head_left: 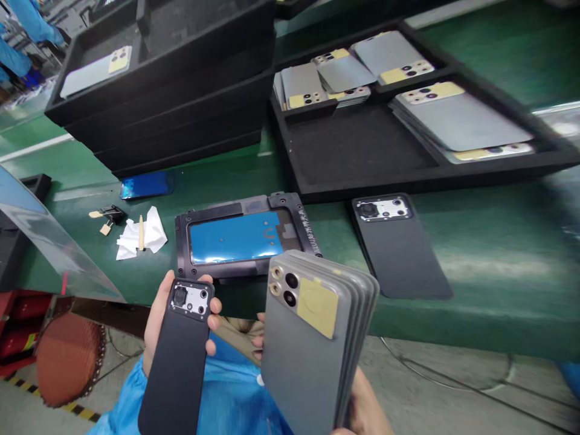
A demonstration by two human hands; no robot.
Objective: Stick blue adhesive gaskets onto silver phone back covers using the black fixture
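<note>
The left hand [156,320] was clamped around a matte black rectangular phone back cover with a silver camera plate [176,368], while the right hand [365,411] gripped a fanned stack of grey phone back covers with tan film patches [308,350]. The two hands were well apart, both low at six o'clock in the view. Ahead of them, at twelve o'clock, lay a black metal fixture holding a blue-filmed panel [235,237]. At that fixture's three o'clock, a second matte black cover [401,257] lay flat on the green bench [507,272]. At two o'clock in the view, a black foam tray [357,151] held more grey covers in its upper compartments, and its large lower compartment was bare. Black stacked trays [158,90] stood at eleven o'clock. Going by the layout, little seemed done: only two black covers were out — against many grey ones in hand and tray.
</note>
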